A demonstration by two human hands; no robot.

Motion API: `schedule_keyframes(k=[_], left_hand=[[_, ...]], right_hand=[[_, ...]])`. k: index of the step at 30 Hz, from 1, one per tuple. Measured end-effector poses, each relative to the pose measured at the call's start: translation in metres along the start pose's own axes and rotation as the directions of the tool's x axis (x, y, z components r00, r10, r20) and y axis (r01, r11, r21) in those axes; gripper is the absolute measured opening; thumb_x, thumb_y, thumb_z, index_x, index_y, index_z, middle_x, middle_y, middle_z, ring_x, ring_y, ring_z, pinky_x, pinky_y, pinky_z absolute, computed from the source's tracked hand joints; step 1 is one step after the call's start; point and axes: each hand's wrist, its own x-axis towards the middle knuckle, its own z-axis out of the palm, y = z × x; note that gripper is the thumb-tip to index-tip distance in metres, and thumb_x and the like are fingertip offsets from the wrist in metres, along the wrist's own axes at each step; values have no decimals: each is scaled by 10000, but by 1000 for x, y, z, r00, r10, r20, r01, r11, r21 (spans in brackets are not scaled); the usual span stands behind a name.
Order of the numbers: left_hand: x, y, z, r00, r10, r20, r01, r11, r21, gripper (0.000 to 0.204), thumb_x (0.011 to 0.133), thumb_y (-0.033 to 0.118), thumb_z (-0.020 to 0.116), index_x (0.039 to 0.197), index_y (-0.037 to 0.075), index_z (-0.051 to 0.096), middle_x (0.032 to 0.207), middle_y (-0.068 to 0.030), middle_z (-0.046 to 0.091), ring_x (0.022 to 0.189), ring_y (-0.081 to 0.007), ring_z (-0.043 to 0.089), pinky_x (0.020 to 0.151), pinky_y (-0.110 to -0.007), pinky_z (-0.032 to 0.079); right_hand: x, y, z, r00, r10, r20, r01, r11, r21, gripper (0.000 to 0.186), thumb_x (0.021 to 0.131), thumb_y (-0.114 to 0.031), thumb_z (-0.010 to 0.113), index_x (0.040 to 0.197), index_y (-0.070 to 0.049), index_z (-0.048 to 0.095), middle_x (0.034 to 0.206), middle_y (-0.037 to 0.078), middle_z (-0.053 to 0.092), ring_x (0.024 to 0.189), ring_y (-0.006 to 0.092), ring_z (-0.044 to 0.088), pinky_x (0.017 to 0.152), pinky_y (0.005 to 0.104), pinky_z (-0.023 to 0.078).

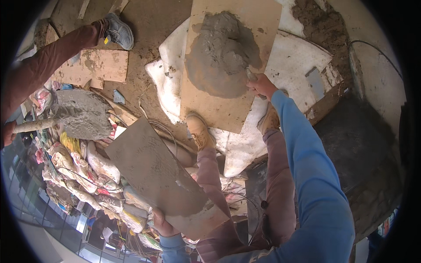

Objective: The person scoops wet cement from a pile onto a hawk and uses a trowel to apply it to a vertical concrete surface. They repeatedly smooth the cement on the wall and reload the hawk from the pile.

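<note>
A co-worker's sleeve (39, 65) in dark red reaches across the upper left, above a grey sneaker (119, 31) planted on the dirt floor. A long-handled shovel (81, 115) loaded with wet mortar hangs over a heap of filled, printed sacks (83, 175). White sheeting (298, 57) lies crumpled near a cardboard scrap (103, 65).

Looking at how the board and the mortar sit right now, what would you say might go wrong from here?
1. The left hand grips the smeared board by one lower edge only; tilted like that, it might slip or shed its mortar.
2. The right hand digs at the mortar heap near that plywood's edge, so some could spill onto the boots.
3. Another person's loaded shovel is close by and might bump the board.
</note>
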Motion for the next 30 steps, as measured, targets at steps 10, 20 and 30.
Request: schedule_keyframes(k=[10, 20, 30], left_hand=[[8, 35, 132, 934, 74, 350, -70, 997, -26, 547, 1055, 408, 433, 1464, 53, 356, 1422, -129, 504, 1263, -299, 546, 1043, -457, 482], [-140, 113, 332, 732, 323, 599, -11, 886, -464, 607, 1028, 539, 415, 1436, 90, 437, 1389, -101, 552, 1239, -305, 552, 1052, -444, 464], [-265, 228, 375, 380, 185, 906, 133, 959, -252, 643, 1033, 537, 391, 1471, 67, 400, 1439, -131, 510, 1280, -335, 524, 1070, -490, 442]], right_hand=[[-324, -177, 90, 986, -100, 133, 117, 985, -126, 258, 908, -250, 547, 934, 5, 515, 913, 130, 583, 703, 229, 580, 640, 366, 478], [-608, -252, 177, 614, -779, -123, 466, 484, -741, 529, 901, -217, 627, 1323, 78, 504, 1011, 329, 650, 985, 474, 638, 844, 490, 496], [-839, -286, 140, 260, -966, -3, 652, 178, -737, 493, 847, -160, 692, 1271, 52, 557, 948, 250, 666, 852, 405, 668, 749, 436, 527]])
